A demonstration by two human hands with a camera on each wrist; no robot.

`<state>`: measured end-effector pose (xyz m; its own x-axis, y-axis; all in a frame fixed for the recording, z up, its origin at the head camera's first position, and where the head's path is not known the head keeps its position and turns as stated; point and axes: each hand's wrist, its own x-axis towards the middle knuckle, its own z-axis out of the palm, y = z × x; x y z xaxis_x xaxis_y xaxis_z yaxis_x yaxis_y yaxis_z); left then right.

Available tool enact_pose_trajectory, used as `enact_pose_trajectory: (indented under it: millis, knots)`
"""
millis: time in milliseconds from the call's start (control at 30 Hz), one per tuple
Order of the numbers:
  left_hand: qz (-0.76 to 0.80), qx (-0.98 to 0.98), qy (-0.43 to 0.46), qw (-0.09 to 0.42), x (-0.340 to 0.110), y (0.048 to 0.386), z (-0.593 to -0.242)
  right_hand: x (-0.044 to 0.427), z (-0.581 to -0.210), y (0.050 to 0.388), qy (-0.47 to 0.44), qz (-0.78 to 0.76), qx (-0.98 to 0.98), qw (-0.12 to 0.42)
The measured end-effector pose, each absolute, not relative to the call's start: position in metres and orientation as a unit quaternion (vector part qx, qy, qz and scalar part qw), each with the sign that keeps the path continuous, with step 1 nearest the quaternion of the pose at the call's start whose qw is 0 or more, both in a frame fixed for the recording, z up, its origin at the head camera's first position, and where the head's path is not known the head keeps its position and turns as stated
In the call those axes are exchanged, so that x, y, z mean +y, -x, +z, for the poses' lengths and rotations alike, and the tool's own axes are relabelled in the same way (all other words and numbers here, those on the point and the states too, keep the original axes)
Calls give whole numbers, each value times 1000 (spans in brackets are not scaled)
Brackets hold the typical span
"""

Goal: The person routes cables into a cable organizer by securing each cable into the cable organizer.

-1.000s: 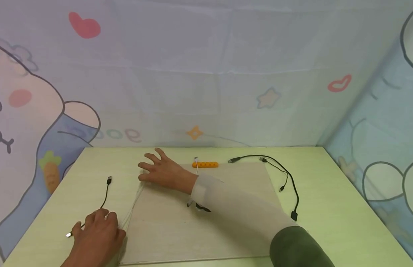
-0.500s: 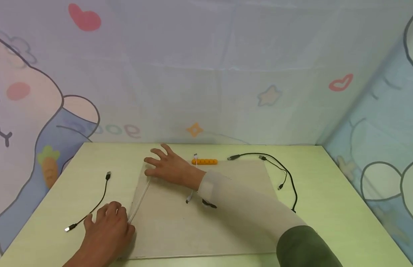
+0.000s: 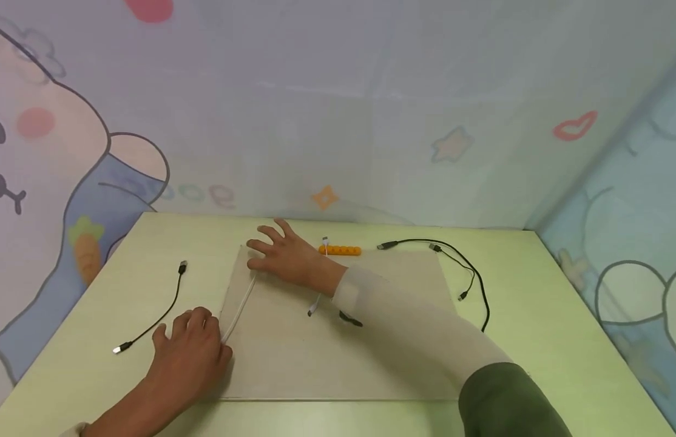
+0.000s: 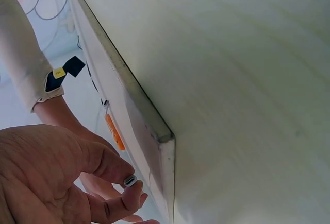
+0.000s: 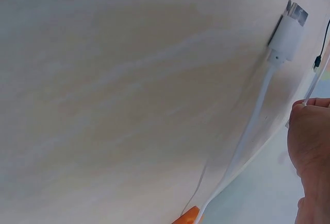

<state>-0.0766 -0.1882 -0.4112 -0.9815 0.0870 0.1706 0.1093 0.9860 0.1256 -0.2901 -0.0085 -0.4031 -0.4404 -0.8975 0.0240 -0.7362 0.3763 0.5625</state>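
Observation:
A white charging cable (image 3: 239,312) runs nearly straight between the two hands, over the left part of a pale board (image 3: 316,370). My left hand (image 3: 189,352) pinches its near end; in the left wrist view the small white plug (image 4: 130,181) sits between thumb and forefinger. Farther back, my right hand (image 3: 287,260) holds the cable's other end, its outer fingers spread; its grip is hidden. A short white cable (image 3: 312,310) passes under the right forearm and over an orange cable holder (image 3: 346,250). Its USB plug (image 5: 287,36) shows large in the right wrist view.
A short black USB cable (image 3: 173,304) lies left of the board. On the right lie a long black cable (image 3: 482,285) and a smaller black one (image 3: 469,278). A dark object (image 3: 350,318) is partly hidden by the right sleeve. A printed cloth hangs behind the table.
Both hands have shifted right, the left one off the black cable to the board's left edge. The white cable, slack before, is now straighter. The head view has tilted down.

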Motion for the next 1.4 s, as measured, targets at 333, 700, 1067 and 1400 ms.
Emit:
enact_pose_trajectory:
  millis: [333, 700, 1067, 1400]
  knots:
    - [-78, -992, 57, 79, -177, 81, -403, 4, -397, 293, -504, -231, -816, 163]
    - [-79, -992, 71, 67, -165, 83, -402, 15, -400, 293, -507, -216, -817, 169]
    - [-82, -992, 87, 36, -150, 87, -398, 29, -403, 295, -505, -223, -816, 171]
    - [-98, -990, 98, 13, -131, 95, -392, 44, -406, 300, -509, -215, -805, 215]
